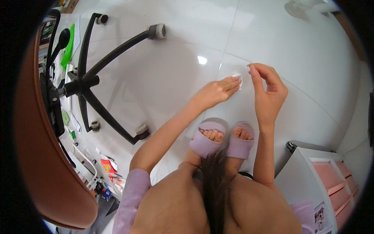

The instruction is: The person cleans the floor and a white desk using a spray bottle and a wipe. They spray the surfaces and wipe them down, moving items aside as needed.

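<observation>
My left hand (217, 91) reaches low over the glossy white tiled floor (181, 67), its fingers bent over a crumpled white tissue (240, 83). Part of the tissue sticks out past the fingertips; the rest is hidden under them. To its right, my right hand (270, 89) is raised with thumb and forefinger brought together at the tips. Whether something tiny is pinched there is too small to make out. Between my forearms and nearer to me are my feet in a left lilac slipper (206, 143) and a right lilac slipper (240, 146).
At left stands an office chair with a brown seat (55, 163) and a black wheeled base (112, 58) with covered casters. A white wheeled cabinet with pink drawers (327, 178) is at lower right. Packets (108, 166) and a bright green bag (68, 48) lie beyond the chair.
</observation>
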Demonstrator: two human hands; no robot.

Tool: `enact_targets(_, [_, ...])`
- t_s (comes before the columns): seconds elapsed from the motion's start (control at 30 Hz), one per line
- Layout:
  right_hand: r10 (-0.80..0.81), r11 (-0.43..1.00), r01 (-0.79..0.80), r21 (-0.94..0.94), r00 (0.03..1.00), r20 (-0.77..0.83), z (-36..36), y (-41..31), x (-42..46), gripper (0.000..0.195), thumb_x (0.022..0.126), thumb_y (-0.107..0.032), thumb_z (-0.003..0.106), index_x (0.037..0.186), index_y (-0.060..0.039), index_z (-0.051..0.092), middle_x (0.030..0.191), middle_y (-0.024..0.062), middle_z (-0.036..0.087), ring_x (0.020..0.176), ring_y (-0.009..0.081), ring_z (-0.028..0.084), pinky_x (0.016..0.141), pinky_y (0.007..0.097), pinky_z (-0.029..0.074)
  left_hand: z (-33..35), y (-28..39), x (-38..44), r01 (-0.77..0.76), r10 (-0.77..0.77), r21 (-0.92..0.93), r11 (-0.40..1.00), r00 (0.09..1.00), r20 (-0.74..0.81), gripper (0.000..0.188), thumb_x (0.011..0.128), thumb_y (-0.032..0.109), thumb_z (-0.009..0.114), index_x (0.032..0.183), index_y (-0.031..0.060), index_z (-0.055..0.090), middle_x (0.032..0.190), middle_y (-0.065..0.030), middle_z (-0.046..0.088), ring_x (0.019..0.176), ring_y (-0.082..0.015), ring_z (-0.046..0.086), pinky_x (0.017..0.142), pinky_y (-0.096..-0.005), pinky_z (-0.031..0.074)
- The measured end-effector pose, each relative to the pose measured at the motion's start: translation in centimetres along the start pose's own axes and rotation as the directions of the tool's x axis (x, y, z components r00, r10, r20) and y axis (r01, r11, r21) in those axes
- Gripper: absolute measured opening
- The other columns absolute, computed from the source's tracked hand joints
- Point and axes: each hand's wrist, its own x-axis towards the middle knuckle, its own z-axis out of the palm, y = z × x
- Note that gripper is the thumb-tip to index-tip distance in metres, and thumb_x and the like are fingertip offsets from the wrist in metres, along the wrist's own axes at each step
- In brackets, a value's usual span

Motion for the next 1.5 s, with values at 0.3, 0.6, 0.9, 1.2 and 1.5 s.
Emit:
enact_targets(0.3, [0.045,0.997,-0.059,-0.055,0.973,-0.226,-6.8,0.2,-0.5,0.008,0.085,-0.001,0.065,0.09,0.0028,0.069,0.089,0.0072,0.068,0.079,0.0115,0.059,0.073,0.0243,0.047,-1.1,1.3,1.3,-0.631,0.669,-0.225,0.742,0.72,0.185,0.032,0.073,0.003,0.062,0.104,-0.0009,0.069,0.121,-0.0108,0.063,0.114,-0.0226,0.059,0.097,-0.0297,0.05])
enact_targets(0.6, [0.015,0.995,-0.041,-0.095,0.966,-0.259,-7.5,-0.5,-1.1,0.007,0.084,-0.002,0.065,0.089,0.003,0.068,0.088,0.007,0.068,0.079,0.0118,0.059,0.073,0.0246,0.047,1.1,-0.4,2.9,-0.642,0.646,-0.076,0.763,0.754,0.118,0.036,0.068,0.003,0.063,0.103,-0.0031,0.069,0.123,-0.0096,0.062,0.111,-0.0207,0.061,0.087,-0.0279,0.055])
enact_targets(0.9, [-0.02,0.989,-0.015,-0.149,0.973,-0.229,-6.9,-0.5,-0.8,0.006,0.083,-0.001,0.066,0.087,0.0028,0.067,0.087,0.0076,0.068,0.077,0.0126,0.06,0.071,0.0253,0.048,-1.0,-5.0,10.3,-0.599,0.534,0.329,0.73,0.8,0.272,0.037,0.077,0.005,0.061,0.113,-0.0018,0.063,0.127,-0.0094,0.059,0.116,-0.0223,0.058,0.098,-0.0298,0.049])
enact_targets(1.2, [-0.034,0.99,0.005,-0.141,0.979,-0.202,-6.8,-0.4,-1.3,0.005,0.083,0.0,0.066,0.087,0.0025,0.067,0.086,0.0085,0.068,0.075,0.0138,0.061,0.069,0.0256,0.049,-1.1,-5.6,8.1,-0.223,0.223,0.146,0.964,0.975,0.019,0.033,0.081,0.006,0.06,0.113,0.0034,0.064,0.124,-0.0058,0.061,0.117,-0.021,0.057,0.096,-0.0311,0.05])
enact_targets(1.5, [-0.046,0.992,0.022,-0.124,0.98,-0.195,-6.5,0.1,-1.2,0.005,0.082,0.001,0.067,0.087,0.002,0.068,0.086,0.0087,0.068,0.075,0.0145,0.063,0.069,0.0257,0.05,-6.9,-5.6,10.3,0.012,-0.044,0.077,0.997,0.898,0.438,0.042,0.073,0.0,0.064,0.113,0.0136,0.066,0.117,-0.0064,0.065,0.101,-0.027,0.063,0.078,-0.0345,0.054])
